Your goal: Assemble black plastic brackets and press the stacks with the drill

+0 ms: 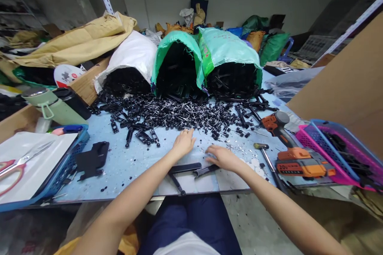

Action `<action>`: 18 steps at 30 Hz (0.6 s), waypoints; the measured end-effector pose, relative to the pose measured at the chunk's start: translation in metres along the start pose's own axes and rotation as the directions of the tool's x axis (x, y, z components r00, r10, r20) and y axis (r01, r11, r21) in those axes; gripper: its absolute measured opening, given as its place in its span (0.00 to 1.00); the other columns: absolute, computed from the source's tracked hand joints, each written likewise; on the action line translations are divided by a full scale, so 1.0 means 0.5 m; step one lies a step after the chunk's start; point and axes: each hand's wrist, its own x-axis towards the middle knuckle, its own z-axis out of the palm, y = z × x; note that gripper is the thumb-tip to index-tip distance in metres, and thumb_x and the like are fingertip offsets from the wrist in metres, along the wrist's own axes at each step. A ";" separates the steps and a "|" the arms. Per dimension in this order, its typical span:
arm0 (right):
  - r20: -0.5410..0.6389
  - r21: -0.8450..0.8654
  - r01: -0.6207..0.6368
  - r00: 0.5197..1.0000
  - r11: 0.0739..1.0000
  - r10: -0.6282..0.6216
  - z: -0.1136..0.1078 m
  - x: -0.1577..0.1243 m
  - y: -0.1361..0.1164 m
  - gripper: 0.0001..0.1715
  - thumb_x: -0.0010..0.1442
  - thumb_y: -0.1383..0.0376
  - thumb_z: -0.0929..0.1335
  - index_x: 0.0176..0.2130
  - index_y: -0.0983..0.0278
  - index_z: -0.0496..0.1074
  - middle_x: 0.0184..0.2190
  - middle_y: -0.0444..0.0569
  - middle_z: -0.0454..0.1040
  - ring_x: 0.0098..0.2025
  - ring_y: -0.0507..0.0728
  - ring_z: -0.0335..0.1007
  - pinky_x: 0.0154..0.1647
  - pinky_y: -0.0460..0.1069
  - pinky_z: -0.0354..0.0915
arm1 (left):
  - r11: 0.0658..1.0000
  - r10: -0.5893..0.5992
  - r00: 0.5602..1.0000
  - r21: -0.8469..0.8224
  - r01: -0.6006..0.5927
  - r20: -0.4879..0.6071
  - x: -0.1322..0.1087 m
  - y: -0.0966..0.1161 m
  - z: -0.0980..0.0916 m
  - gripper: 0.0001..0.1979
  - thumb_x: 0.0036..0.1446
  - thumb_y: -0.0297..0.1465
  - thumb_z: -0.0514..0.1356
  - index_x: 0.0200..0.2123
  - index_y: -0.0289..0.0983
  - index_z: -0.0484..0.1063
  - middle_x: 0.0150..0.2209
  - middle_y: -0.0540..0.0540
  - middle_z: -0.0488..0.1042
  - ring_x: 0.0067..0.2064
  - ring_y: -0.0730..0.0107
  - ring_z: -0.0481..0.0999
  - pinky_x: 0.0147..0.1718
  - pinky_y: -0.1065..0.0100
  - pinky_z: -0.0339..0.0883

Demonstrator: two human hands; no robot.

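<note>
My left hand reaches to the front edge of a heap of black-headed screws, its fingers bent together at the pile. Whatever lies between the fingertips is too small to make out. To the right, my right hand is held low over the table, fingers slightly curled and apart, with nothing visible in them. Just below the hands lie a long black plastic arm and a black forked piece, whose right end is close under my right hand. Another thin black arm points toward the table edge.
Three sacks, one white and two green, spill black parts at the back. On the right are a cordless drill, a hammer and a pink basket. Scissors and a green bottle are left.
</note>
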 end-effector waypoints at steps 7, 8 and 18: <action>-0.140 -0.063 -0.381 0.919 0.923 0.370 0.000 0.206 0.008 0.14 0.61 0.67 0.56 0.47 0.65 0.61 0.42 0.56 0.66 0.45 0.59 0.62 0.38 0.48 0.60 | 0.999 -0.034 0.999 0.017 0.035 -0.037 0.025 -0.018 -0.023 0.14 0.53 0.19 0.46 0.37 0.32 0.70 0.36 0.41 0.69 0.40 0.65 0.69 0.41 0.66 0.61; -0.132 -0.054 -0.381 0.919 0.923 0.372 0.007 0.213 0.009 0.14 0.60 0.69 0.56 0.46 0.66 0.62 0.41 0.56 0.66 0.44 0.59 0.63 0.37 0.49 0.60 | 0.999 -0.036 0.998 0.007 0.036 -0.059 -0.011 -0.030 -0.037 0.15 0.54 0.20 0.46 0.39 0.33 0.70 0.36 0.42 0.69 0.40 0.66 0.69 0.41 0.66 0.61; -0.155 0.269 -0.229 0.948 0.935 0.277 0.017 0.094 0.015 0.11 0.51 0.69 0.63 0.37 0.65 0.69 0.35 0.48 0.72 0.36 0.53 0.68 0.39 0.46 0.62 | 0.997 -0.059 0.997 -0.061 0.056 -0.046 -0.271 -0.078 -0.103 0.15 0.56 0.23 0.45 0.36 0.36 0.70 0.30 0.45 0.65 0.33 0.69 0.68 0.35 0.67 0.63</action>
